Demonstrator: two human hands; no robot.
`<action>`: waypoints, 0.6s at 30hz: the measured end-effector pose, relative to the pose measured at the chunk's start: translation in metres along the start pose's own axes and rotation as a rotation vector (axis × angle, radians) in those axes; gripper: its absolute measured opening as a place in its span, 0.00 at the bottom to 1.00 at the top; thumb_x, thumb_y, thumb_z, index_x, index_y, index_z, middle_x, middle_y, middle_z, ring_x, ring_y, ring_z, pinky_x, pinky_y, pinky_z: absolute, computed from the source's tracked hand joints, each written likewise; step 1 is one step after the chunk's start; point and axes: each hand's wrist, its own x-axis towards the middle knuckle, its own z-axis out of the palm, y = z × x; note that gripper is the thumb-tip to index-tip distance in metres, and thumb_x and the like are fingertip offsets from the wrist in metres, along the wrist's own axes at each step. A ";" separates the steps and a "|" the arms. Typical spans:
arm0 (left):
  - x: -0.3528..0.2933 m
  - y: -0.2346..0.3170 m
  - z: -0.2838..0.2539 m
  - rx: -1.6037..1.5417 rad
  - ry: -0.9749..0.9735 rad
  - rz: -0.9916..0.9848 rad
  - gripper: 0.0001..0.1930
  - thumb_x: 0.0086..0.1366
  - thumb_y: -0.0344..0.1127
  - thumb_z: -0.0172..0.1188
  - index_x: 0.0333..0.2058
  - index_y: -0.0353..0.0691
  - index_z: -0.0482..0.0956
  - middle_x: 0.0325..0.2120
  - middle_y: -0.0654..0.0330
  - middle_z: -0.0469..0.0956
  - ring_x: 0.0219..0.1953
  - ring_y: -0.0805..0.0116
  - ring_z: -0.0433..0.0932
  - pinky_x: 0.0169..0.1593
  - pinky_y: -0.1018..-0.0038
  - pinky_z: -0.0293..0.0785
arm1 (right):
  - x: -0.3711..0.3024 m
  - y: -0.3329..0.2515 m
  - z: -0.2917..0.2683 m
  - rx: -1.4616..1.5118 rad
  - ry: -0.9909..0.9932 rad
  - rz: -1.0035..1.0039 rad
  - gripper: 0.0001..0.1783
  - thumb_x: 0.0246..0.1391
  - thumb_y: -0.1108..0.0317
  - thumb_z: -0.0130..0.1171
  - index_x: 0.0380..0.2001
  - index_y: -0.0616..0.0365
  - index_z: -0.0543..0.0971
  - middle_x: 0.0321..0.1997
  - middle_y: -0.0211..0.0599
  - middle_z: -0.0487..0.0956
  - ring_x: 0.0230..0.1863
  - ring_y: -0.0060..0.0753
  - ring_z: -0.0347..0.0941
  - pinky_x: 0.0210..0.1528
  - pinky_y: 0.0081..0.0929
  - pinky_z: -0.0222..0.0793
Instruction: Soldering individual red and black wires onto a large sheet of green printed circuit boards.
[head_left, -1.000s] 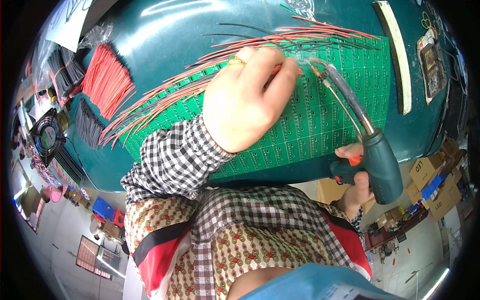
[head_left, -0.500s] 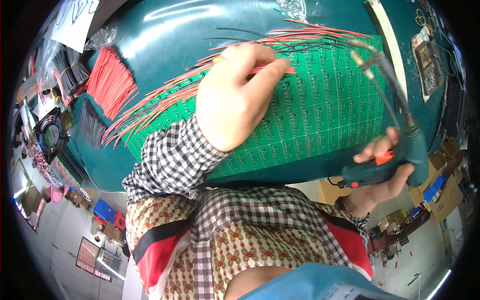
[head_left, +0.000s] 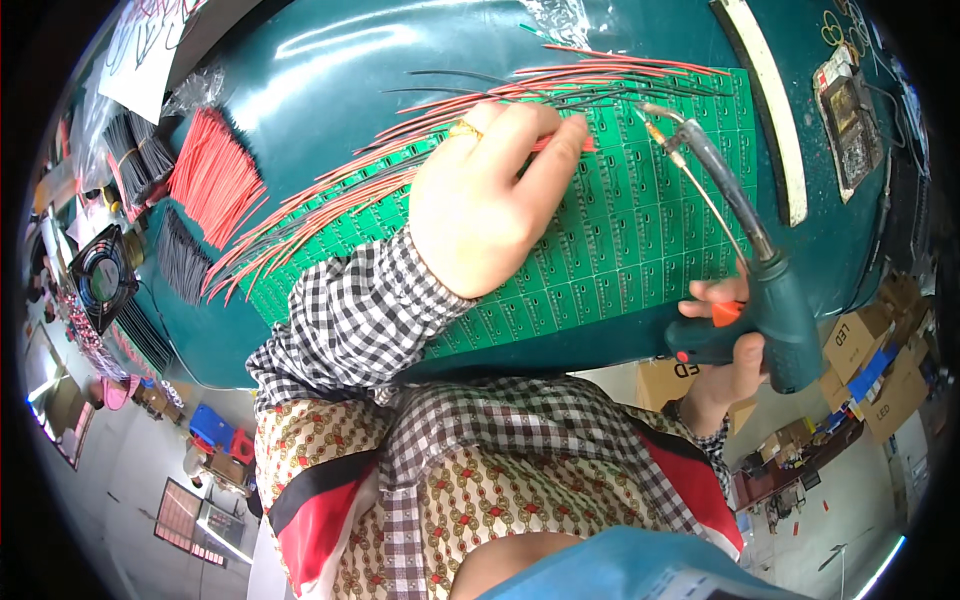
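Note:
A large panel of green circuit boards (head_left: 640,245) lies on the table before me, with red and black wires (head_left: 345,185) along its far side. My left hand (head_left: 480,215) rests over the panel, thumb and forefinger pinched on short red wires (head_left: 586,144) whose ends stick out beyond the fingertips. In my right hand (head_left: 735,370) is a dark green soldering gun (head_left: 788,325) with an orange-red trigger. Its bent tip (head_left: 665,112) and thin solder feed tube (head_left: 705,195) reach over the panel's far right part, to the right of my left fingertips.
Bundles of red wires (head_left: 212,175) and black wires (head_left: 182,260) lie at the left, beside a small fan (head_left: 102,275). A pale strip (head_left: 765,110) and a dirty metal tray (head_left: 848,125) sit at the right. Cardboard boxes (head_left: 885,390) stand beyond the table's right edge.
The soldering gun in my right hand has moved left, its tip coming nearer my left fingertips. My left hand keeps its pinch on the red wires; the view has shifted slightly.

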 end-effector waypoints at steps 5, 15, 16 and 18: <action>-0.007 -0.006 -0.006 0.047 -0.015 0.002 0.18 0.42 0.20 0.62 0.37 0.36 0.79 0.27 0.61 0.72 0.27 0.67 0.72 0.29 0.75 0.69 | -0.007 0.005 0.011 -0.100 -0.064 -0.075 0.39 0.53 0.47 0.50 0.49 0.81 0.63 0.34 0.51 0.75 0.31 0.42 0.76 0.29 0.30 0.78; -0.009 -0.009 -0.008 0.034 0.011 0.038 0.17 0.42 0.20 0.62 0.36 0.36 0.79 0.28 0.61 0.73 0.27 0.67 0.73 0.29 0.76 0.70 | -0.010 0.001 0.015 -0.134 -0.082 -0.024 0.35 0.51 0.49 0.53 0.43 0.78 0.67 0.32 0.51 0.75 0.31 0.41 0.75 0.31 0.33 0.76; -0.009 -0.009 -0.008 0.033 0.011 0.038 0.17 0.42 0.20 0.62 0.36 0.36 0.79 0.28 0.61 0.73 0.27 0.67 0.73 0.29 0.76 0.70 | -0.010 0.000 0.015 -0.139 -0.085 -0.031 0.33 0.51 0.49 0.53 0.41 0.77 0.69 0.31 0.51 0.74 0.30 0.41 0.75 0.32 0.33 0.75; -0.010 -0.009 -0.009 0.020 0.003 0.026 0.17 0.42 0.19 0.62 0.35 0.35 0.79 0.28 0.61 0.73 0.28 0.67 0.73 0.30 0.75 0.71 | -0.009 -0.002 0.013 -0.145 -0.128 -0.004 0.32 0.51 0.49 0.53 0.38 0.76 0.69 0.31 0.50 0.74 0.30 0.41 0.74 0.33 0.33 0.74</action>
